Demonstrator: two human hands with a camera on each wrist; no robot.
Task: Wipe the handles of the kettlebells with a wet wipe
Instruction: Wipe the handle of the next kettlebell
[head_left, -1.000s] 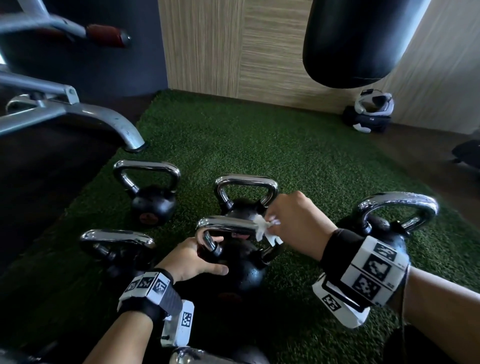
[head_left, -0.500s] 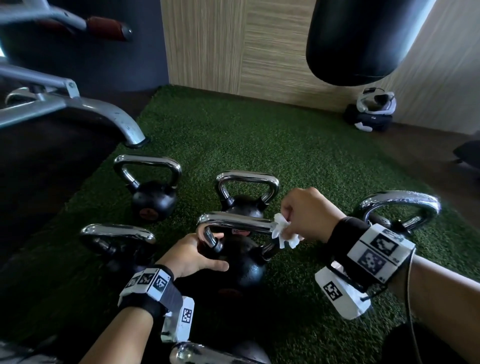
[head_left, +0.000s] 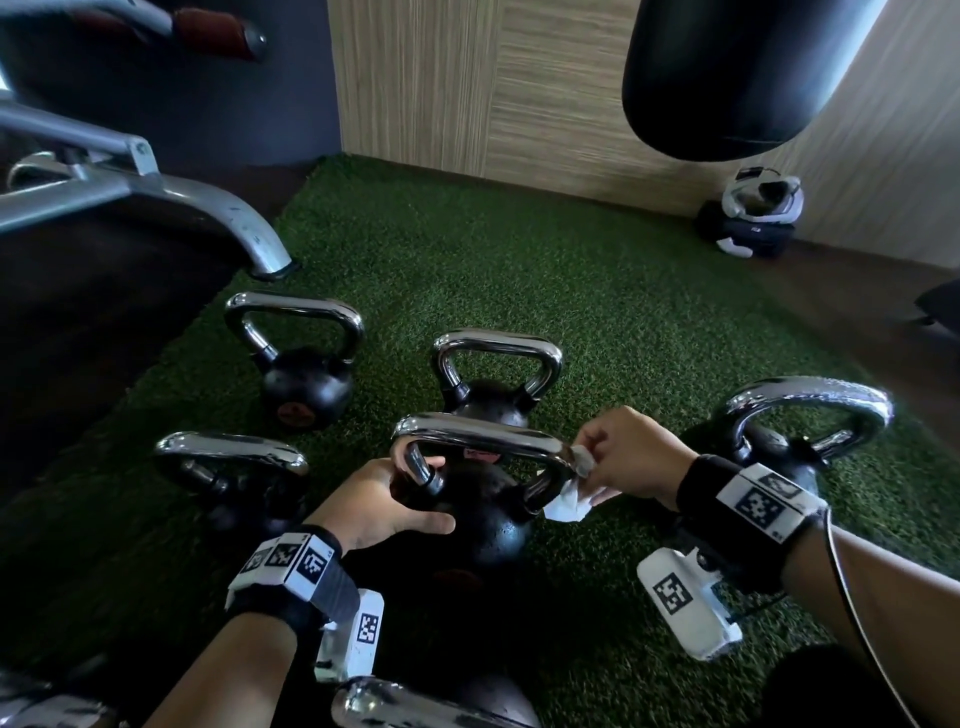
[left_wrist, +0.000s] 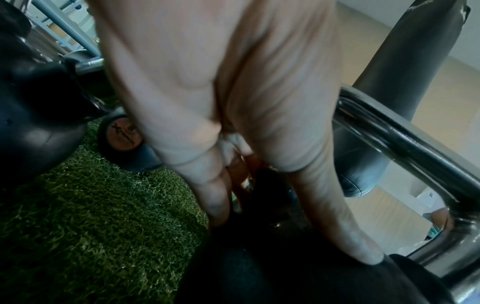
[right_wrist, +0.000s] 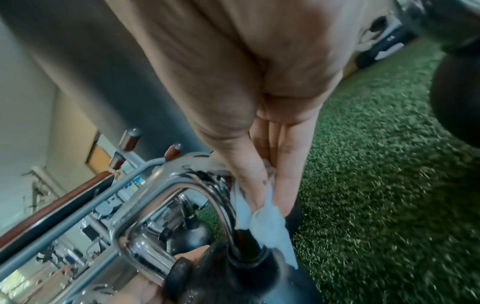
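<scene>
A black kettlebell (head_left: 491, 530) with a chrome handle (head_left: 483, 440) stands on the green turf in front of me. My left hand (head_left: 415, 499) grips it at the handle's left leg, thumb lying across the black body (left_wrist: 259, 267). My right hand (head_left: 587, 462) pinches a crumpled white wet wipe (head_left: 569, 501) against the handle's right corner. In the right wrist view the wipe (right_wrist: 267, 222) hangs between thumb and fingers, pressed to the bend of the chrome handle (right_wrist: 166, 191) just above the body.
Several more chrome-handled kettlebells surround it: back left (head_left: 306, 384), directly behind (head_left: 498, 374), left (head_left: 234, 467), right (head_left: 800, 426), and one at my feet (head_left: 415, 706). A grey machine frame (head_left: 156, 202) stands left; a black punching bag (head_left: 737, 73) hangs at upper right.
My right hand has slid the wipe rightward along the handle's top bar to its right corner. The left hand keeps its hold on the kettlebell.
</scene>
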